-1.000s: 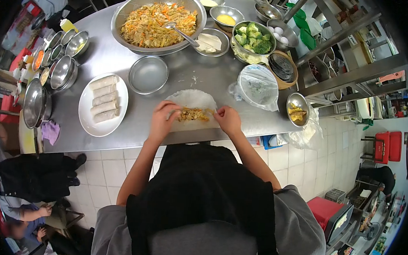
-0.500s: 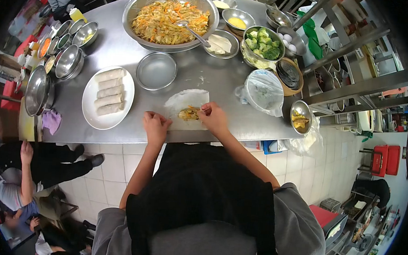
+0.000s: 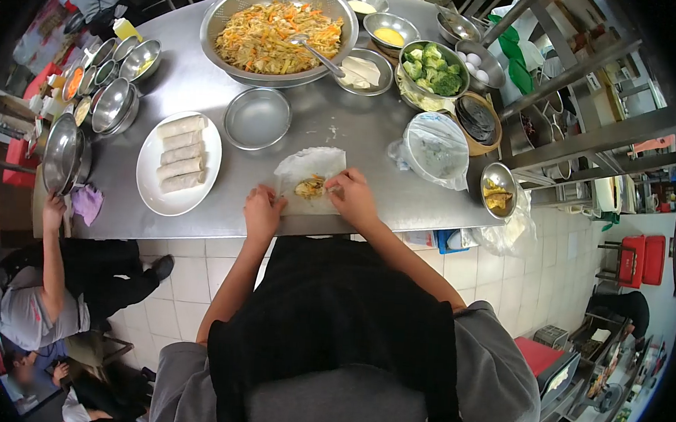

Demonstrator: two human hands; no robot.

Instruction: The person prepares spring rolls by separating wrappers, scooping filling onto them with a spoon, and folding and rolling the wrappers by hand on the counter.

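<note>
Right grip [image 3: 352, 199] pinches thin white wrapper [image 3: 310, 162] at the counter's front edge [image 3: 306, 224]; left grip [image 3: 262, 212] unclear; steel colander [image 3: 210, 31] holds shredded vegetables [image 3: 267, 43].

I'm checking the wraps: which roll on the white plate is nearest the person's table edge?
The roll at the row's near end; the others lie farther back on the white plate.

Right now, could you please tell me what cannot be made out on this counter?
All in the head view:
- The right edge of the wrapper: covered by the right hand.
- Contents of the wrapped bowl: obscured by its plastic.
- The inside bottom of the colander: hidden under shredded vegetables.
</note>
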